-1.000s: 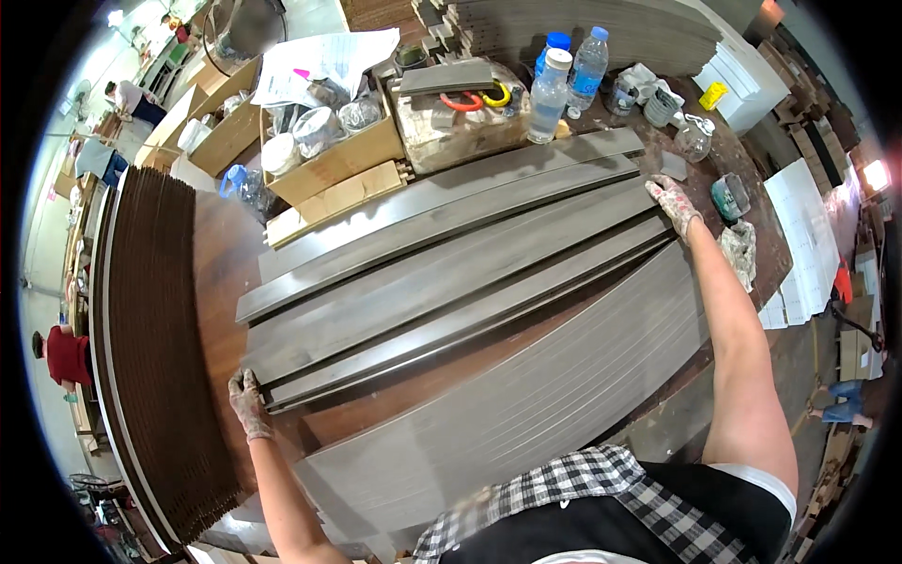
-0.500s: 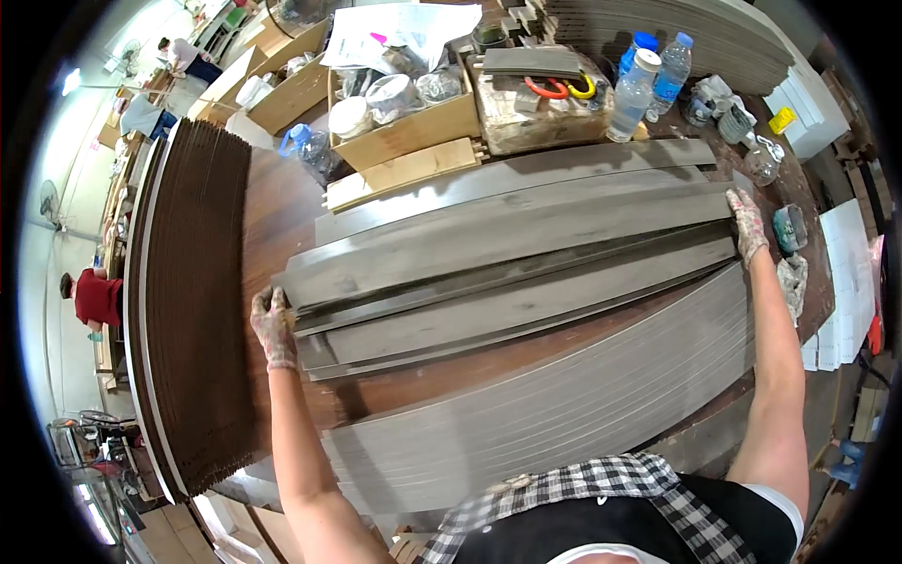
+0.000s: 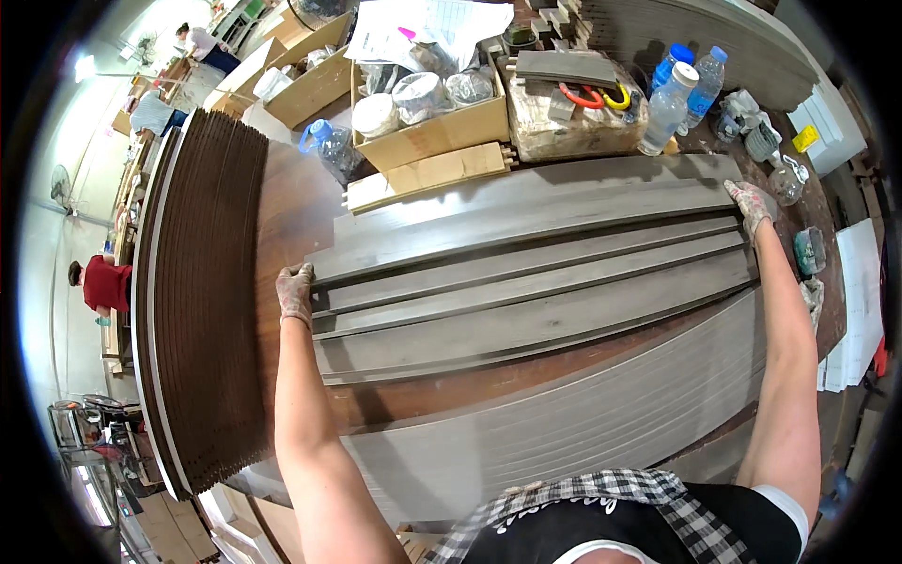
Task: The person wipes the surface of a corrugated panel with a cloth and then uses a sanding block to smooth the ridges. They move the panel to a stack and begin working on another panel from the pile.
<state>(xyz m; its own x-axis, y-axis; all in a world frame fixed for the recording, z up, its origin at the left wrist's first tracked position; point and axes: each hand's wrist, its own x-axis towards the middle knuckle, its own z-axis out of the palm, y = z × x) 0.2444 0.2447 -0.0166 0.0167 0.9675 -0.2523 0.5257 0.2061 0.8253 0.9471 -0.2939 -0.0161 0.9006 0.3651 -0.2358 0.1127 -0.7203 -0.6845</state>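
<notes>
Left hand (image 3: 295,293) gripped the 9 o'clock end of the grey strips (image 3: 526,282) | right hand (image 3: 754,204) curled over their 2 o'clock end | strips lay flat mid-counter (image 3: 291,202) | advice: squeeze evenly, keeping ends flush.

We note an open cardboard box (image 3: 427,127) of wrapped rolls at the bench's far edge, with white printed sheets (image 3: 413,33) behind it. Two clear bottles (image 3: 684,89) with blue caps stand right of it; a small yellow tag (image 3: 805,138), possibly a label, lies farther right.
</notes>
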